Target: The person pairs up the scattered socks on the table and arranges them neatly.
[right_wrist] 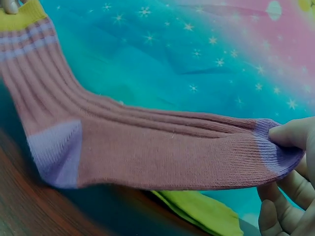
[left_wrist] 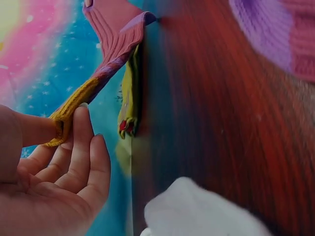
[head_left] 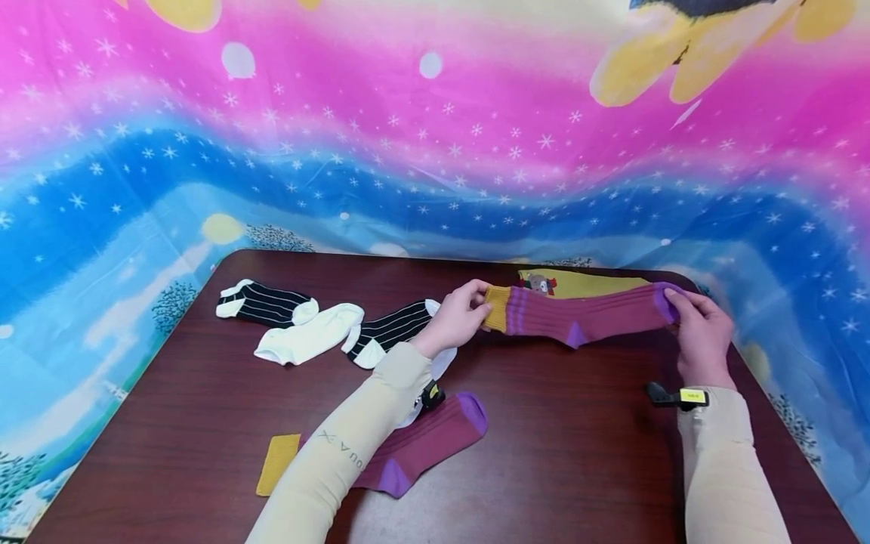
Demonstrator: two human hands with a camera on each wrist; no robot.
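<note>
A maroon sock (head_left: 605, 313) with a mustard cuff and purple heel and toe is stretched sideways above the table. My left hand (head_left: 457, 316) pinches its cuff, thumb inside the opening in the left wrist view. At the other end my right hand (head_left: 703, 336) pinches the purple toe (right_wrist: 278, 147) between thumb and fingers. A matching maroon sock (head_left: 421, 446) lies flat nearer the front, partly hidden under my left forearm. Behind the held sock a yellow-green sock (head_left: 591, 284) with a bear picture lies at the table's back edge.
On the left of the brown table (head_left: 578, 453) lie a black striped sock (head_left: 272, 304), a white sock (head_left: 309, 332) and another black striped sock (head_left: 387, 329). Some white fabric shows beneath my left wrist. A colourful printed cloth (head_left: 408, 151) hangs around the table's back and sides.
</note>
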